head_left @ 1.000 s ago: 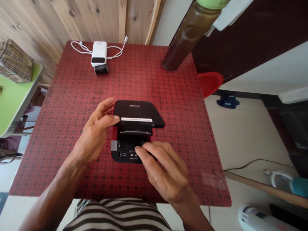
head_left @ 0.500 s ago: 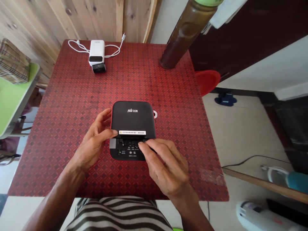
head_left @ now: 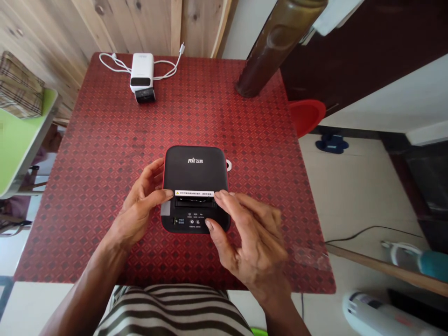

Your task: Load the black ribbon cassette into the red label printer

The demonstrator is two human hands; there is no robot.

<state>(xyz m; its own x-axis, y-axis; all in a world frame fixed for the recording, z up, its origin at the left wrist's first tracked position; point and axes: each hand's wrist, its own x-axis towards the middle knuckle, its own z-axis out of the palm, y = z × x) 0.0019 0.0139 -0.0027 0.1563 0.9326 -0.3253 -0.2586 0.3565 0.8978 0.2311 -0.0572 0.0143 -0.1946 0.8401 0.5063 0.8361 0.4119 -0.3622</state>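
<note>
A small black printer (head_left: 196, 175) with red sides lies on the table in front of me. It has a white warning strip (head_left: 194, 193), a dark slot (head_left: 195, 202) and a panel of small buttons at its near end. My left hand (head_left: 143, 200) grips the printer's left side, thumb on its top edge and fingers down the side. My right hand (head_left: 250, 233) is over the near right corner, thumb and fingers apart. Its fingertips rest at the right end of the strip, and the thumb is at the button panel. No separate object shows in it.
The red patterned table (head_left: 115, 126) bears a white power bank (head_left: 142, 67) with a cable and a tall brown bottle (head_left: 262, 60). A white ring (head_left: 229, 165) peeks out beside the printer. A red stool (head_left: 308, 116) stands past the right edge.
My right hand's fingers have spread from a pinch at the slot, the fingertips moving up to the strip's right end. The slot shows more fully. My left hand keeps its hold.
</note>
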